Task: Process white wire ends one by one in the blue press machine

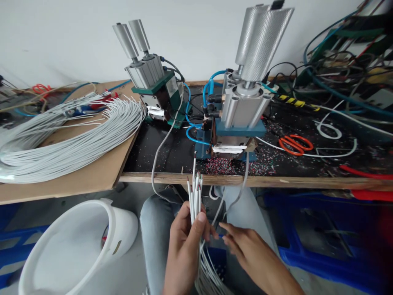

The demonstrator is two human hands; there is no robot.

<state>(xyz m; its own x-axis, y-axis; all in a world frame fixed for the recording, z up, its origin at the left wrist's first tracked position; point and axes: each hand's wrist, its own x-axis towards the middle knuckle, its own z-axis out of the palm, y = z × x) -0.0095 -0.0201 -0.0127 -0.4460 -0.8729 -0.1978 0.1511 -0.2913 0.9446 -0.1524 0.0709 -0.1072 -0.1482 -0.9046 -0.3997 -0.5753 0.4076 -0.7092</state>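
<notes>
My left hand (pixel 187 241) is closed around a bundle of thin white cables (pixel 196 200), held upright above my lap. Reddish-brown tips show at several of the upper ends, and one cable stands higher than the others. The lengths of the bundle hang down below my hand between my legs. Just to the right is my right hand (pixel 251 250), its fingers stretched toward the left hand and apart. I see nothing held in it. A small blue spot shows between the fingertips of both hands, too small to name.
A pneumatic machine (pixel 242 110) with knurled cylinders stands ahead, a second machine (pixel 150 78) to its left. Coiled white cables (pixel 76 143) lie on cardboard (pixel 125 159). Orange-handled scissors (pixel 295 145) rest on the black bench (pixel 144 151). A white bucket (pixel 123 221) stands at lower left, a blue stool (pixel 310 254) at right.
</notes>
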